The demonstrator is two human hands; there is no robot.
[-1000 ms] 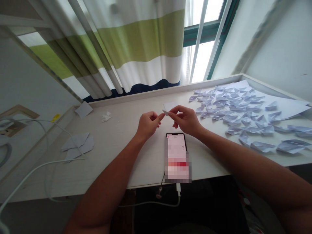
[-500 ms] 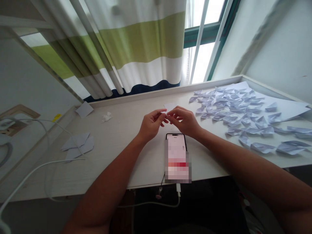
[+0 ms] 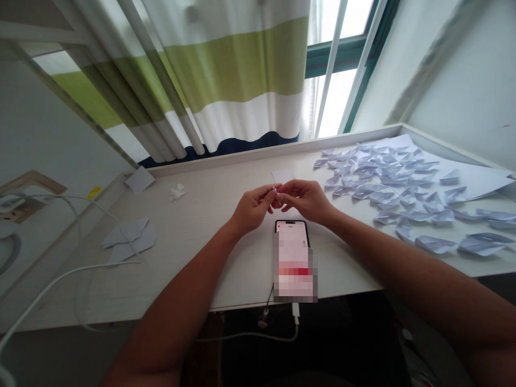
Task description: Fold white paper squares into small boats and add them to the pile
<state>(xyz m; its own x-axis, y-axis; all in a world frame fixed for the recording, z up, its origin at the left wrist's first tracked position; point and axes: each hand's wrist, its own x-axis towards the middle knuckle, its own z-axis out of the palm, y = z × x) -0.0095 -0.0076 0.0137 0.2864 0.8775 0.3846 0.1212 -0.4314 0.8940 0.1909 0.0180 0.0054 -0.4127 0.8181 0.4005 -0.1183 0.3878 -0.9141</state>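
Note:
Above the middle of the desk, my left hand [image 3: 253, 208] and my right hand [image 3: 304, 200] meet with fingers closed. Between their fingertips is a small piece of folded white paper [image 3: 274, 188]; the fingers cover most of it, so its shape is unclear. A flat white paper piece [image 3: 284, 175] lies on the desk just beyond my hands. Spread over the right side are several folded paper boats [image 3: 387, 196]. Nearer to me than my hands lies a phone [image 3: 291, 258] with a lit, partly blurred screen.
The white desk [image 3: 193, 231] has a raised back edge below a curtain [image 3: 242, 70]. Paper slips [image 3: 131, 239] and a crumpled white scrap [image 3: 177, 192] lie at left, near a white cable [image 3: 68, 273]. Large paper sheets [image 3: 479, 174] lie under the boats. A charging cable [image 3: 296, 317] hangs from the phone.
My hands have come slightly lower and closer together, fingers shifting on the folded paper. More of the flat paper behind them now shows.

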